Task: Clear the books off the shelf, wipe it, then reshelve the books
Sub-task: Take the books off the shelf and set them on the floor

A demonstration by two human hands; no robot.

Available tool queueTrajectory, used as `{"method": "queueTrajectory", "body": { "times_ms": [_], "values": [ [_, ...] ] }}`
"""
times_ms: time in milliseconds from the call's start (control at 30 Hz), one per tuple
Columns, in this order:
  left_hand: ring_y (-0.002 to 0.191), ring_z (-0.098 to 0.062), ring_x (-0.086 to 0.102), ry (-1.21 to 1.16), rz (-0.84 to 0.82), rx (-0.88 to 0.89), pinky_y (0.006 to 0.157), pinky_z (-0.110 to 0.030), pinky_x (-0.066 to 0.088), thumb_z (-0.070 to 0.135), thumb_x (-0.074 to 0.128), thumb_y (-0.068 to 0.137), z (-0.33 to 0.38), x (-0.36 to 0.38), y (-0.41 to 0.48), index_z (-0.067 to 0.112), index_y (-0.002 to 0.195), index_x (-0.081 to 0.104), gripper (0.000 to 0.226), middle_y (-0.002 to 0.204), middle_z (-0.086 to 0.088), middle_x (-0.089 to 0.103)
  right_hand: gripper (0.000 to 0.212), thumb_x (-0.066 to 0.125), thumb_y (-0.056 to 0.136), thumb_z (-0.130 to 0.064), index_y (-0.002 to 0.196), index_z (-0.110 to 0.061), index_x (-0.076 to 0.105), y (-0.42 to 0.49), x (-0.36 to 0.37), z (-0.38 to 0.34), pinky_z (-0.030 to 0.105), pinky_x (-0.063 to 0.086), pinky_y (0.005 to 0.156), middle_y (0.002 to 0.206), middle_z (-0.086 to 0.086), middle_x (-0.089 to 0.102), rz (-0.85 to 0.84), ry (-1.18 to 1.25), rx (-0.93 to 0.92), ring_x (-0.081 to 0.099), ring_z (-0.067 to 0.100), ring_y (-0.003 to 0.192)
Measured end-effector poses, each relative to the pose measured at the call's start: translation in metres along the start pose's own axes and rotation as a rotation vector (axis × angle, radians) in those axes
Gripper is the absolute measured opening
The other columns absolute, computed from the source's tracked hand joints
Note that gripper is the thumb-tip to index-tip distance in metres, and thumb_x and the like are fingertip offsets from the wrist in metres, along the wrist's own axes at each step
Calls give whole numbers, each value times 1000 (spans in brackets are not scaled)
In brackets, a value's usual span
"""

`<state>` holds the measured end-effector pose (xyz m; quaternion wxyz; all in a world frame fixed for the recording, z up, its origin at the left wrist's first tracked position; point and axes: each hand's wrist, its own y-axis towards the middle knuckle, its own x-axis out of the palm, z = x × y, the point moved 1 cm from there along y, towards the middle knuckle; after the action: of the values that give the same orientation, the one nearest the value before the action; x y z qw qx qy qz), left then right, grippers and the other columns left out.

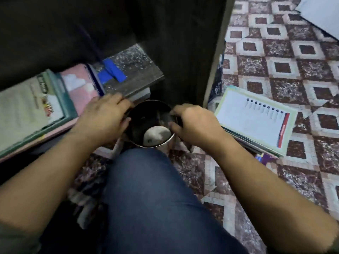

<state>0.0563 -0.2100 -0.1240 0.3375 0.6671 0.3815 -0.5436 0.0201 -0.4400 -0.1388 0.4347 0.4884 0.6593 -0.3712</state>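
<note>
A round steel pot (166,143) stands at the foot of the dark shelf unit (174,52), with a pale wad of cloth (156,134) lying inside it. My left hand (102,118) grips the pot's left rim. My right hand (192,123) grips its right rim, fingers curled over the edge. Books (36,110) lie in a flat row on the low shelf to the left, among them a pink one (80,87) and a dark book with blue tape (128,70). A second stack of books (256,120) lies on the floor at the right.
My knee in blue jeans (150,195) fills the lower middle, just below the pot. The patterned tiled floor (284,66) spreads to the right. A grey sheet (322,13) lies at the top right corner. The shelf's upright side panel (214,70) stands between pot and floor stack.
</note>
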Motion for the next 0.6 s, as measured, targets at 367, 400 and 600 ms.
{"method": "queueTrajectory", "body": {
  "times_ms": [367, 400, 600],
  "values": [
    [126, -39, 40, -169, -282, -889, 101, -51, 38, 44, 74, 78, -164, 15, -137, 21, 138, 42, 71, 136, -15, 41, 45, 59, 88, -36, 132, -23, 54, 121, 0, -219, 33, 42, 88, 135, 3, 54, -75, -101, -259, 53, 25, 122],
    [127, -39, 39, -214, -269, -902, 103, -51, 37, 42, 76, 77, -169, 21, -143, 21, 139, 42, 74, 137, -15, 40, 45, 59, 88, -34, 131, -22, 55, 129, 12, -228, 33, 42, 86, 134, 4, 54, -102, -123, -255, 53, 25, 121],
    [127, -35, 41, -356, -63, -816, 105, -44, 38, 27, 79, 75, -182, 45, -159, 21, 139, 44, 74, 138, -12, 43, 79, 78, 73, -33, 142, -26, 39, 150, 70, -248, 43, 42, 102, 141, 10, 39, -214, -133, -376, 44, 33, 126]
  ]
}}
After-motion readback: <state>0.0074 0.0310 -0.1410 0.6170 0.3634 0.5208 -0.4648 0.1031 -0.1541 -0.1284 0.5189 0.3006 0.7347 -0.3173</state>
